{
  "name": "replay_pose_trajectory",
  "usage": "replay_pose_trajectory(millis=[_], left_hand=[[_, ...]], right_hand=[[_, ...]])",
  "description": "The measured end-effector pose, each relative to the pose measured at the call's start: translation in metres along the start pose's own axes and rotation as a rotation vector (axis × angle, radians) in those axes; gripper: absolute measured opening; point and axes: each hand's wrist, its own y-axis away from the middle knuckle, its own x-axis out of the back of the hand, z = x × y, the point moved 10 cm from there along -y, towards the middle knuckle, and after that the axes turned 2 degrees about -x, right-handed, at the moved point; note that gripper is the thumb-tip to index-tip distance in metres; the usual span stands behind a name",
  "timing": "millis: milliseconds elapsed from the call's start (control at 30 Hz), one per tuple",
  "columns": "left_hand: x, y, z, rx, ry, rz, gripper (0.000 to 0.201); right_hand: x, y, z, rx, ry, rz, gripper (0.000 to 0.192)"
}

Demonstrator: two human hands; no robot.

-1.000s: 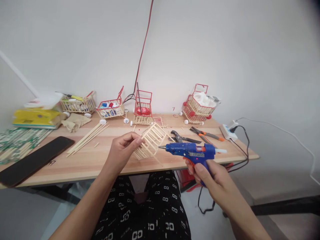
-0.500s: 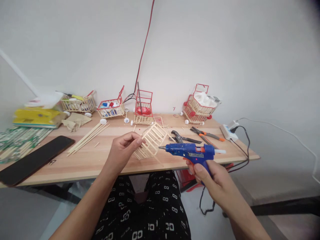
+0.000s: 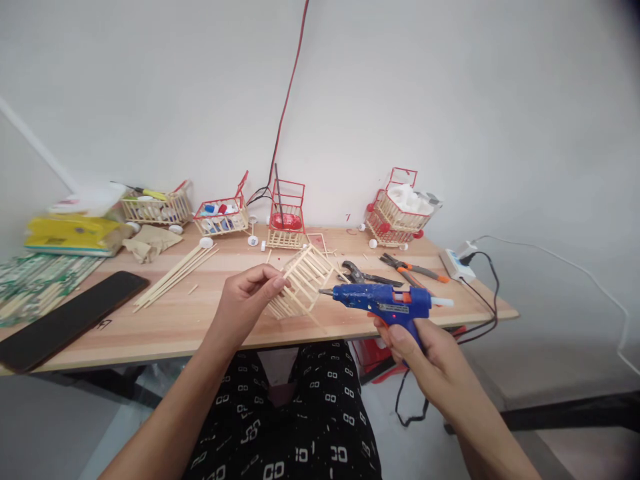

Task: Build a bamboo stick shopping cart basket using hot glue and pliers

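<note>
Left hand (image 3: 245, 297) pinches pale wooden stick cage (image 3: 301, 280); right hand (image 3: 425, 350) grips blue hot-glue gun (image 3: 383, 301), nozzle just beside it (burn risk: glue could drip onto fingers).

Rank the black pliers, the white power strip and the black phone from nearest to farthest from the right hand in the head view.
From the right hand, which holds the blue glue gun:
1. Black pliers, just beyond the glue gun, mid-table.
2. White power strip, at the table's far right corner.
3. Black phone, far across on the left side of the table.
</note>
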Motion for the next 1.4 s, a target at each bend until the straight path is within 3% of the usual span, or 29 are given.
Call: replay_pose_trajectory(millis=[1400], left_hand=[[-0.0007, 0.0005, 0.0010, -0.006, 0.010, -0.007, 0.021]], right_hand=[[0.0030, 0.0007, -0.0021, 0.000, 0.073, 0.033, 0.036]])
